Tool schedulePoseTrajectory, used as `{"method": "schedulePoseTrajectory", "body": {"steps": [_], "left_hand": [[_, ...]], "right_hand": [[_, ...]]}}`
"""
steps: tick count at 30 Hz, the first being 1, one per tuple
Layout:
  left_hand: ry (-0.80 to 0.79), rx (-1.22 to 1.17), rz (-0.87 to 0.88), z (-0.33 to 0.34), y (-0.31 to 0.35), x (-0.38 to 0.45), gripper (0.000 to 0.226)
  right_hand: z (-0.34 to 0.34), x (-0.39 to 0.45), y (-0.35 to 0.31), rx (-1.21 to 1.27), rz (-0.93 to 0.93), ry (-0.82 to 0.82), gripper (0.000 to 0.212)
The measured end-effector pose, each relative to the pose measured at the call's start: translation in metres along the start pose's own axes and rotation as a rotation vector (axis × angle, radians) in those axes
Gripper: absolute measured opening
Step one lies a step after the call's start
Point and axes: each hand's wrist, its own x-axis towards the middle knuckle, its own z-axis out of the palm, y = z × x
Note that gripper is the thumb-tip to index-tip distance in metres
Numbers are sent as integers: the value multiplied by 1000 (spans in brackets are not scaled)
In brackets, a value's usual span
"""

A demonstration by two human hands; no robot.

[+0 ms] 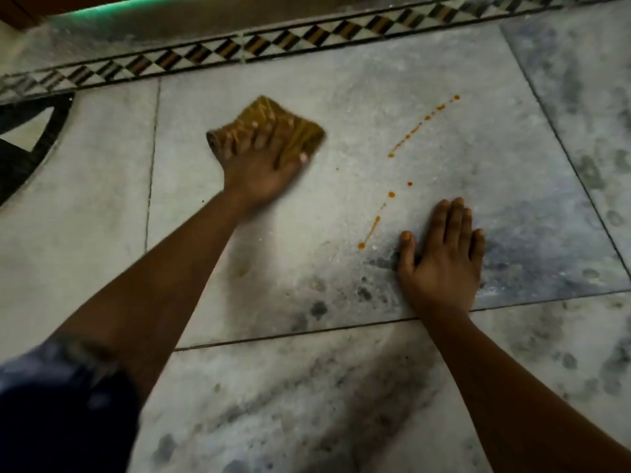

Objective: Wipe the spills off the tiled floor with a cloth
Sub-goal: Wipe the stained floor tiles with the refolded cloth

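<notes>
**Left hand pressing a cloth on a marble floor, orange spill to its right**

The left hand [259, 169] lies flat on top of a folded yellow-brown cloth [273, 126], fingers spread across it and pressing it onto the floor; hand and cloth are blurred. The cloth sits in the upper left part of a large grey marble tile [375, 131]. The left arm reaches in from the lower left corner, where a dark blue sleeve [61, 404] shows.

The right hand [444, 257] holds nothing. It rests palm down on the same tile, fingers straight and close together, thumb out to the left.

Between the two hands, apart from both, lie the spills [423, 121]: one dotted orange line running up toward the upper right, and a second short trail of orange drops [374, 223] ending just beside the right thumb. The cloth does not touch either trail. A faint yellowish smear [243, 272] shows beside the left forearm.

Beyond the cloth, a patterned border strip [290, 42] of dark and pale diamonds crosses the floor. A black inlay [24, 155] curves in at the left edge.
</notes>
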Motion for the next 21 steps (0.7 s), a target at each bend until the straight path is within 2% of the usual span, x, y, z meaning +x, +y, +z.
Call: {"method": "schedulePoseTrajectory", "body": {"steps": [3, 6, 8, 10, 13, 16, 18, 21], "left_hand": [[92, 118, 147, 1, -21, -61, 69], [112, 167, 3, -3, -43, -51, 70], [79, 103, -139, -5, -38, -12, 69], [15, 1, -210, -9, -20, 30, 70], [-57, -35, -127, -8, 11, 46, 74], [-13, 56, 122, 7, 16, -6, 74], [4, 71, 209, 13, -7, -46, 74], [31, 76, 7, 6, -48, -48, 76]], "right_hand": [[-1, 0, -1, 2, 5, -3, 74], [0, 1, 0, 1, 1, 1, 74], [1, 0, 1, -9, -1, 3, 73], [2, 0, 1, -1, -5, 16, 73], [1, 0, 0, -1, -9, 11, 73], [-1, -1, 0, -4, -6, 6, 73], [-1, 0, 0, 4, -1, 9, 73], [0, 0, 1, 9, 0, 14, 73]]}}
